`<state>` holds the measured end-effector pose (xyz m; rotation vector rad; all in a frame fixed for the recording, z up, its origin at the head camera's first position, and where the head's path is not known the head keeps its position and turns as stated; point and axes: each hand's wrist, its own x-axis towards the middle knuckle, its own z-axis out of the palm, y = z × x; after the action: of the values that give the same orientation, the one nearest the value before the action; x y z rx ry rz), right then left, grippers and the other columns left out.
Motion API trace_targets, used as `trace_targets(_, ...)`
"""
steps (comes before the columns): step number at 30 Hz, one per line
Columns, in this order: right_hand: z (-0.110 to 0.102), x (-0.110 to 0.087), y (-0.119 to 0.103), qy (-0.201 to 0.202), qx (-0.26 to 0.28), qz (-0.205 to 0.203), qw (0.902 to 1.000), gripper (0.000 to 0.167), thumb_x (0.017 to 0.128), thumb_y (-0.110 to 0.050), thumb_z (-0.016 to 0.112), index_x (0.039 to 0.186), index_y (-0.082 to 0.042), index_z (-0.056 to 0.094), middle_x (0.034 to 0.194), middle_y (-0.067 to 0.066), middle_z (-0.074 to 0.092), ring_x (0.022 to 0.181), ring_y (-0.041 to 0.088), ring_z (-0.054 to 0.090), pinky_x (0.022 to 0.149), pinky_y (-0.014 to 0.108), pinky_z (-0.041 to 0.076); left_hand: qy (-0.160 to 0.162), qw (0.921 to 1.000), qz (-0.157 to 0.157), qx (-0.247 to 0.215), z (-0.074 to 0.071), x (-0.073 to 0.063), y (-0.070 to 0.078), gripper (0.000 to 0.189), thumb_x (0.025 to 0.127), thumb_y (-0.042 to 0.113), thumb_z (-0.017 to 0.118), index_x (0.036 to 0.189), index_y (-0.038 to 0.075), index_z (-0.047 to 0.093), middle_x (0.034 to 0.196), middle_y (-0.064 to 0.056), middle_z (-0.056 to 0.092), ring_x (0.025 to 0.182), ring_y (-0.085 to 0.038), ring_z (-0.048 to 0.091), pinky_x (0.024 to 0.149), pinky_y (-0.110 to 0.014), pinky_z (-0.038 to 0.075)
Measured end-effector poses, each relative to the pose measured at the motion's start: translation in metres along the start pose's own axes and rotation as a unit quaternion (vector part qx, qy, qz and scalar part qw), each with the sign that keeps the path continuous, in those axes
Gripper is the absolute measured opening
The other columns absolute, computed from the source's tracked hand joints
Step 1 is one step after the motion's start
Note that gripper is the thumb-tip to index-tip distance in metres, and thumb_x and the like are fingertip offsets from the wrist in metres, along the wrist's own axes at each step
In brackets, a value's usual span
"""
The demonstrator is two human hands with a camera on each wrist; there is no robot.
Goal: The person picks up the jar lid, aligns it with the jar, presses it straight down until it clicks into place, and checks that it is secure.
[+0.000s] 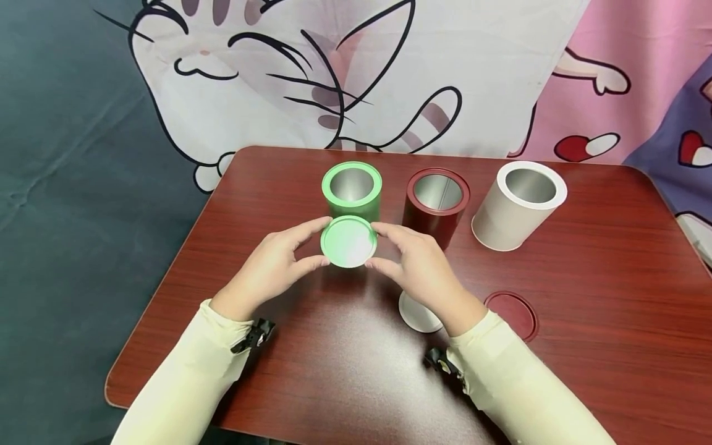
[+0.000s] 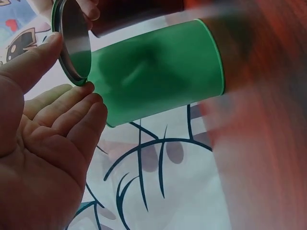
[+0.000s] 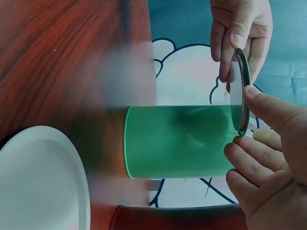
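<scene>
We see the green lid [image 1: 348,241] held up between the left hand [image 1: 271,264] and the right hand [image 1: 423,267], each pinching its rim, with the green can [image 1: 353,209] just beyond them and the white lid [image 1: 417,314] partly hidden by the right.

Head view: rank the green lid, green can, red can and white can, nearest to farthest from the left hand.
1. Green lid: held by left hand.
2. Green can: behind the lid.
3. Red can: further right.
4. White can: rightmost.

Glare whitens the round green lid [image 1: 348,241] and glossy red-brown wood-grain table [image 1: 356,358]; wrist views dimmer, table partly blurred.
</scene>
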<state>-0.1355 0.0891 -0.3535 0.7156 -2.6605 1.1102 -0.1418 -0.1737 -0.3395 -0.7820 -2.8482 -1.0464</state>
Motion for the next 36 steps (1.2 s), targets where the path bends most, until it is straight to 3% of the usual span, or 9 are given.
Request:
trace_targets(15,-0.011,0.008,-0.006,0.010,0.004,-0.001,0.9999,0.058,0.079,-0.021,0.087,0.131,-0.008,0.066,0.123,0.005,0.070,0.115,0.021,0.065,0.098,0.042,0.052,0.006,0.9999,0.010,0.012,-0.010,0.008,0.006,0.068,0.085,0.020,0.082,0.147,0.015,0.053,0.141,-0.002,0.060,0.128,-0.023,0.058,0.104,-0.048,0.048)
trace_targets(24,-0.015,0.011,-0.005,0.031,0.002,-0.004,0.9995,0.057,0.080,-0.022,0.087,0.131,-0.006,0.066,0.124,0.006,0.070,0.117,0.020,0.064,0.101,0.040,0.051,-0.009,0.9996,0.018,0.022,-0.021,0.021,0.010,0.067,0.087,0.023,0.080,0.148,0.015,0.051,0.143,-0.002,0.058,0.129,-0.022,0.057,0.105,-0.046,0.047)
trace_targets(36,-0.019,0.022,-0.006,0.020,-0.006,0.016,0.9996,0.057,0.083,-0.026,0.084,0.134,-0.011,0.064,0.128,0.003,0.068,0.121,0.019,0.061,0.103,0.040,0.048,-0.023,0.9996,0.017,0.004,-0.028,0.032,0.005,0.066,0.088,0.022,0.080,0.147,0.016,0.052,0.144,0.000,0.057,0.131,-0.021,0.055,0.108,-0.045,0.046)
